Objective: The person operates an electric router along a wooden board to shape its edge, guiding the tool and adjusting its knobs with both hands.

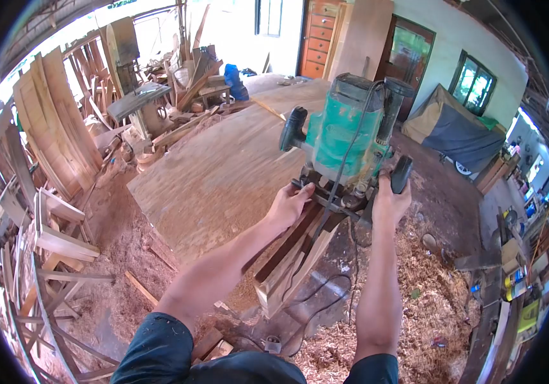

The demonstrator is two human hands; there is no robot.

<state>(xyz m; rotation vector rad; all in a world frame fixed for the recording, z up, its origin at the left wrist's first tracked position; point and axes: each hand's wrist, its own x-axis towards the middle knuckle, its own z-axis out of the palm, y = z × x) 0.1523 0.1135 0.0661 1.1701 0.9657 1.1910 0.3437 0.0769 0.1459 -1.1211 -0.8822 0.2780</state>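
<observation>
A green plunge router (343, 134) with a black top and two black side knobs stands upright over a pair of long wooden pieces (303, 249), one dark and one pale. My left hand (290, 203) is closed on the front edge of the router's dark base, thumb on top. On the other side my right hand (391, 200) is closed around the router beside its right knob (402, 175); some of its fingers are hidden behind the tool. A black power cord (345, 173) runs down the router's front and loops toward the floor. The cutter itself is out of sight.
A large wooden panel (223, 160) lies behind and left of the wooden pieces. Wood shavings (434, 281) cover the floor at right. Stacked chair frames (63, 237) stand at left, near a bench machine (140, 105). A covered vehicle (453, 128) is at far right.
</observation>
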